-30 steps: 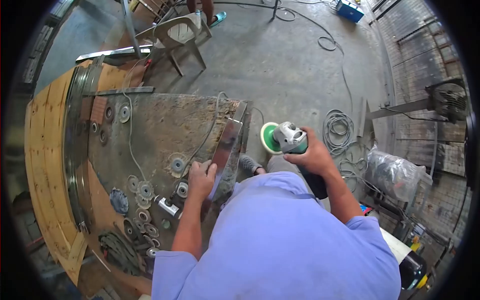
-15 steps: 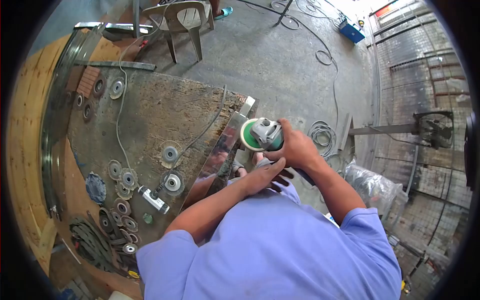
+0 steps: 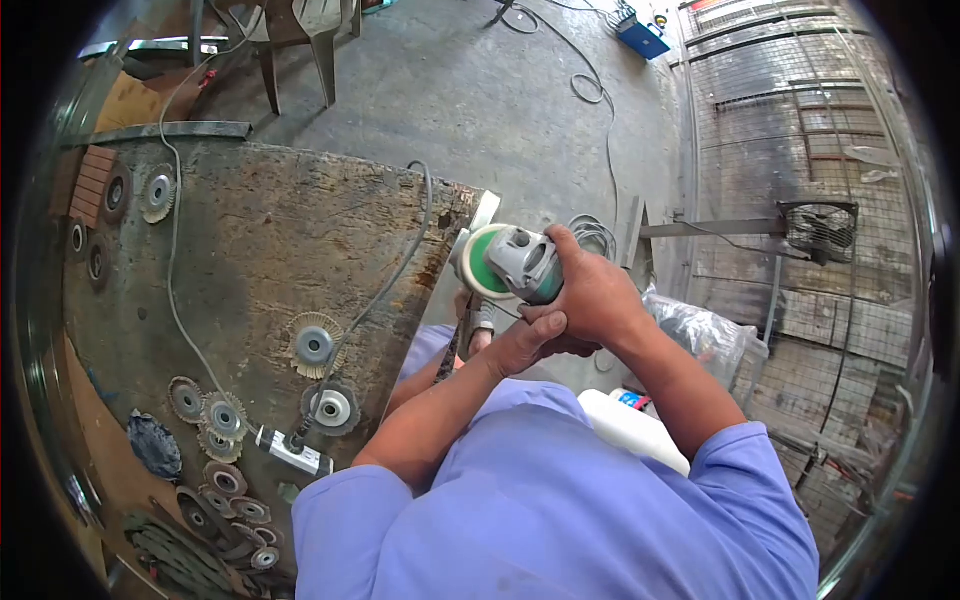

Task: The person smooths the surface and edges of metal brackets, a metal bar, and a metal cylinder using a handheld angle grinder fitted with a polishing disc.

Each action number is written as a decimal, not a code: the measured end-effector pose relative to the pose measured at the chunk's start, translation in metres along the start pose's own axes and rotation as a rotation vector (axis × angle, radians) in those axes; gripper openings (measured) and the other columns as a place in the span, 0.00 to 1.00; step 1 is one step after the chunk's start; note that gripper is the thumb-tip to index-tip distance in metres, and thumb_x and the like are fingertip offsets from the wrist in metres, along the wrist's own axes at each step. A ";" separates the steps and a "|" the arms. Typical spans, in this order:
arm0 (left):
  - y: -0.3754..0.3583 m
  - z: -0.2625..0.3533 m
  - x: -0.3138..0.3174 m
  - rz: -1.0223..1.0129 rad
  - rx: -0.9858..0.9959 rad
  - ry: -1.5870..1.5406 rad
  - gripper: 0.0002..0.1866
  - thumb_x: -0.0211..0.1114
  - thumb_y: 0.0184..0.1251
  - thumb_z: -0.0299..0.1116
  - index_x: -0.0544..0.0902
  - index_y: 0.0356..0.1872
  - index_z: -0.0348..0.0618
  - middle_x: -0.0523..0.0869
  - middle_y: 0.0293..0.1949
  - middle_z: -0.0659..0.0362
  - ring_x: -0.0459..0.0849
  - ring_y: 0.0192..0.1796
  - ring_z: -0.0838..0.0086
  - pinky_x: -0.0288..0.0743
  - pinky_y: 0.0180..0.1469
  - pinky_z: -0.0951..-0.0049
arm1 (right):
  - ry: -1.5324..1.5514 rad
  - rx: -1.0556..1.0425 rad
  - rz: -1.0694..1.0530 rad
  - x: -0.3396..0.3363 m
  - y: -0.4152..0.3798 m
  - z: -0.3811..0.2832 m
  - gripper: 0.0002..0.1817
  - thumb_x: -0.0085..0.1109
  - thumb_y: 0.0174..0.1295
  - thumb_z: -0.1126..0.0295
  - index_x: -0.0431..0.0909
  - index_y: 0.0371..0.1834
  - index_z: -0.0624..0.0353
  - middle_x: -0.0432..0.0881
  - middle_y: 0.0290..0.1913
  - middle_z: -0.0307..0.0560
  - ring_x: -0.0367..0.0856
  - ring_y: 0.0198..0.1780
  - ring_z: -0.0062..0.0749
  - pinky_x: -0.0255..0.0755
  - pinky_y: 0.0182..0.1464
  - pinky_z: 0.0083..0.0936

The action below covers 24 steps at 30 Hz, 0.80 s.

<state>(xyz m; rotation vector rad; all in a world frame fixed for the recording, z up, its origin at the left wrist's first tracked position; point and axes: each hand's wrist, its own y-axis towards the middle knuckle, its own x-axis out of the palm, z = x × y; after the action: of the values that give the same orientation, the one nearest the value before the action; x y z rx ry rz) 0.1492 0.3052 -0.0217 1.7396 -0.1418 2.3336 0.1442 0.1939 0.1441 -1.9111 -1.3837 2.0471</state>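
My right hand (image 3: 600, 300) is wrapped around the body of an angle grinder (image 3: 528, 265), which has a green and white round pad (image 3: 480, 262). Just below it, my left hand (image 3: 530, 343) closes at the rear of the same grinder, thumb showing and fingers mostly hidden underneath. The pad faces left and overlaps the far end of a shiny, mirror-like metal piece (image 3: 428, 338) along the workbench edge. A pale block-like end (image 3: 486, 208) stands out just beyond the pad.
The worn wooden workbench (image 3: 260, 240) carries several grinding discs (image 3: 313, 345), a white-and-black power tool (image 3: 295, 452) and a grey cable (image 3: 415, 245). A white container (image 3: 635, 430) is by my right forearm. A fan (image 3: 820, 230), plastic-wrapped item (image 3: 705, 330) and chair (image 3: 315, 30) stand around.
My left hand, with fingers spread before, has come up and closed at the grinder's rear. The view has shifted to the right, and the white container now shows. The pad sits nearer the metal's end.
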 end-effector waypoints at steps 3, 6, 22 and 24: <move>-0.005 0.017 0.002 0.015 0.034 0.003 0.49 0.67 0.61 0.71 0.74 0.69 0.35 0.84 0.58 0.46 0.85 0.62 0.59 0.76 0.68 0.57 | -0.039 0.004 0.003 -0.001 0.006 -0.014 0.53 0.80 0.44 0.49 0.65 0.74 0.56 0.87 0.46 0.66 0.87 0.50 0.64 0.80 0.52 0.49; -0.008 0.020 0.005 0.005 0.015 -0.006 0.49 0.67 0.62 0.71 0.74 0.68 0.34 0.85 0.58 0.46 0.86 0.61 0.58 0.77 0.68 0.56 | -0.024 0.026 0.011 0.000 0.000 -0.010 0.52 0.80 0.44 0.50 0.65 0.73 0.57 0.87 0.46 0.67 0.87 0.50 0.64 0.80 0.53 0.49; -0.007 0.004 0.004 0.054 -0.060 0.031 0.47 0.65 0.63 0.71 0.77 0.64 0.33 0.87 0.53 0.46 0.88 0.56 0.59 0.80 0.63 0.60 | 0.049 0.093 0.025 0.007 -0.001 -0.002 0.56 0.81 0.40 0.48 0.65 0.73 0.57 0.88 0.46 0.66 0.87 0.52 0.62 0.79 0.55 0.47; -0.007 0.011 -0.001 0.050 0.012 0.054 0.44 0.65 0.66 0.68 0.78 0.64 0.33 0.88 0.50 0.46 0.89 0.53 0.61 0.82 0.60 0.62 | 0.034 0.097 -0.001 0.004 0.001 -0.009 0.55 0.81 0.40 0.49 0.64 0.73 0.57 0.88 0.46 0.65 0.87 0.52 0.63 0.79 0.55 0.48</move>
<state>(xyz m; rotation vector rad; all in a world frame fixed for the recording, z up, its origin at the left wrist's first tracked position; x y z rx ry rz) 0.1616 0.3094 -0.0201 1.6953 -0.1650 2.4193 0.1511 0.2007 0.1414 -1.8968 -1.2529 2.0310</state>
